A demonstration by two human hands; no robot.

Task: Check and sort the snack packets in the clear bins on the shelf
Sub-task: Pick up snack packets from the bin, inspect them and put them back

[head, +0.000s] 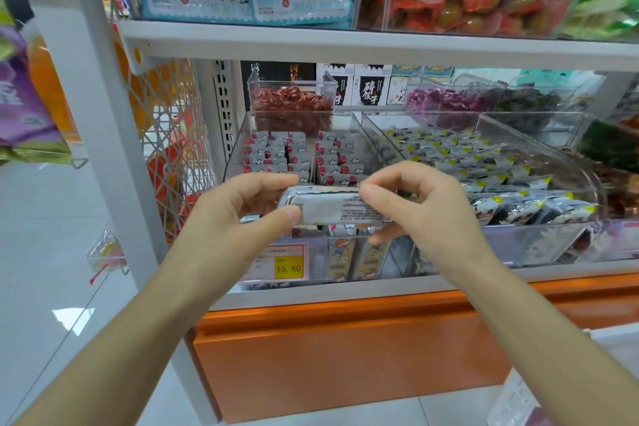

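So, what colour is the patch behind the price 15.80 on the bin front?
The price patch is yellow with dark digits; the head view shows it.

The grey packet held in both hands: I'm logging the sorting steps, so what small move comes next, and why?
Probably lower the grey packet into the clear bin below it. The left hand and right hand pinch its ends, printed side up, and the bin's rows of grey packets look similar.

A packet (pixel 328 206), held between the left hand (pixel 242 207) and right hand (pixel 418 204), hangs over the front of the left bin (pixel 236 149) at the shelf's (pixel 328 292) left end, with a second bin (pixel 518 242) just to its right and a smaller bin (pixel 292 86) behind.
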